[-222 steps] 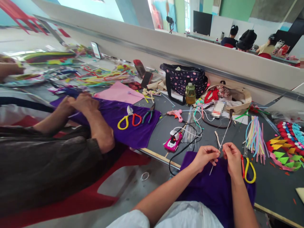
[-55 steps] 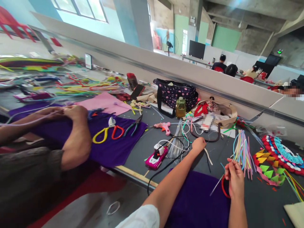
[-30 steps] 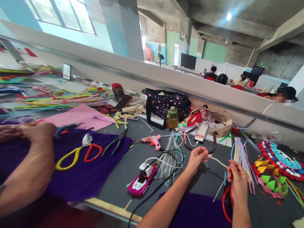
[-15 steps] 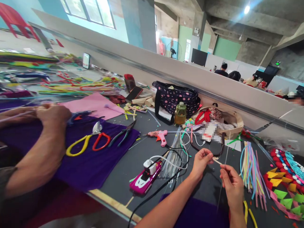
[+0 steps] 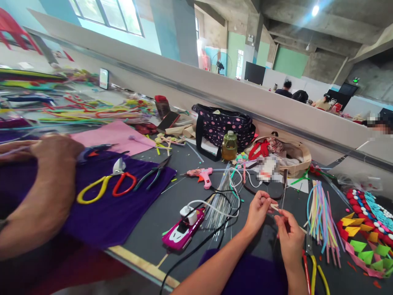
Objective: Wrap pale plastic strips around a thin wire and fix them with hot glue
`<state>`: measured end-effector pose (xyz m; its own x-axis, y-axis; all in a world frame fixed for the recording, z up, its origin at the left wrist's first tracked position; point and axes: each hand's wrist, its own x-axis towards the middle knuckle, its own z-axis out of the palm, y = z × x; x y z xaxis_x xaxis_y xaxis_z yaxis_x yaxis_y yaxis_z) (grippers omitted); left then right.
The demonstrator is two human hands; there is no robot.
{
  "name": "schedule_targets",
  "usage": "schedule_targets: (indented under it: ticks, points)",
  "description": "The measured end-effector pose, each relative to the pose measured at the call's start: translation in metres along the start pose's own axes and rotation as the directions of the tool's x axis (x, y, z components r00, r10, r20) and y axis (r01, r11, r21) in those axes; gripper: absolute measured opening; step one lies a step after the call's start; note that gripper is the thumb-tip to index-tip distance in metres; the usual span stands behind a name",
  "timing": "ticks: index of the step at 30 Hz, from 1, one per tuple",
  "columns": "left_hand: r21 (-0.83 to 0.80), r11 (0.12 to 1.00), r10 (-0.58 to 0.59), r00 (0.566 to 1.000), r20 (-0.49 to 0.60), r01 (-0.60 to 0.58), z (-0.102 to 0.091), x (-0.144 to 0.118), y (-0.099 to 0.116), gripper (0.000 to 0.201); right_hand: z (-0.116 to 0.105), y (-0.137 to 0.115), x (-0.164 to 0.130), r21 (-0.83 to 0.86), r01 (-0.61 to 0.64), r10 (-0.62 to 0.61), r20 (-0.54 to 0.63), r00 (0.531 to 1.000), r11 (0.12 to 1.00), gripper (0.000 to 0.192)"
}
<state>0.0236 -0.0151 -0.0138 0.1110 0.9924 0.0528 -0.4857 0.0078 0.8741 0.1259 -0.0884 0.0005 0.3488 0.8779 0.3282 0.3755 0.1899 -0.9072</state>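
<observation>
My left hand (image 5: 258, 211) pinches one end of a thin cream strip (image 5: 274, 207) above the dark table (image 5: 172, 207). My right hand (image 5: 288, 237) meets it just to the right, fingers closed on a thin clear rod (image 5: 283, 192) that stands up from the hand, and it touches the strip too. A purple cloth (image 5: 248, 274) lies under my forearms. Red and yellow handled scissors (image 5: 311, 268) lie beside my right wrist. A bundle of pastel sticks (image 5: 321, 215) lies just right of my hands.
A co-worker's arm (image 5: 39, 196) rests on a purple cloth (image 5: 123, 209) bearing scissors (image 5: 104, 186) and pliers (image 5: 152, 176). A pink power strip (image 5: 183, 231), pink glue gun (image 5: 201, 175), oil bottle (image 5: 229, 146), dotted bag (image 5: 224, 123) and coloured paper decoration (image 5: 368, 229) crowd the table.
My left hand reached out across the table, picked up the cream strip and brought it back. My hands have now closed together, the right one still holding the thin rod.
</observation>
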Motion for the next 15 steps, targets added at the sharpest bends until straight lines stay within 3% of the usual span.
schedule_targets:
  ticks: [2,4,6,8,9,11,15]
  points:
    - [0.007,1.0,-0.005,1.0,-0.018,0.005,0.0,0.0,0.0,0.036,-0.004,-0.007,-0.004,0.147,-0.034,0.043,-0.061,0.997,0.989,0.035]
    - [-0.008,1.0,-0.013,0.999,-0.045,0.012,-0.001,0.001,0.002,0.037,-0.013,-0.016,-0.005,0.312,0.022,0.058,-0.245,0.968,0.95,0.032]
    - [-0.038,0.999,-0.024,0.997,-0.067,0.021,-0.002,0.002,0.005,0.038,-0.026,-0.021,-0.001,0.414,0.15,0.074,-0.477,0.876,0.898,0.025]
    - [-0.068,0.997,-0.037,0.997,-0.072,0.032,-0.002,0.002,0.009,0.04,-0.04,-0.021,0.008,0.468,0.22,0.108,-0.578,0.809,0.856,0.017]
    - [-0.078,0.996,-0.044,0.997,-0.07,0.039,-0.001,0.002,0.011,0.04,-0.045,-0.02,0.012,0.487,0.22,0.123,-0.578,0.807,0.845,0.016]
    - [-0.091,0.994,-0.064,0.996,-0.059,0.059,0.001,0.0,0.014,0.042,-0.05,-0.014,0.019,0.495,0.129,0.164,-0.506,0.847,0.859,0.019]
    - [-0.114,0.987,-0.113,0.994,-0.01,0.111,0.005,-0.004,0.019,0.045,-0.038,-0.004,0.02,0.367,-0.128,0.234,-0.263,0.936,0.922,0.038]
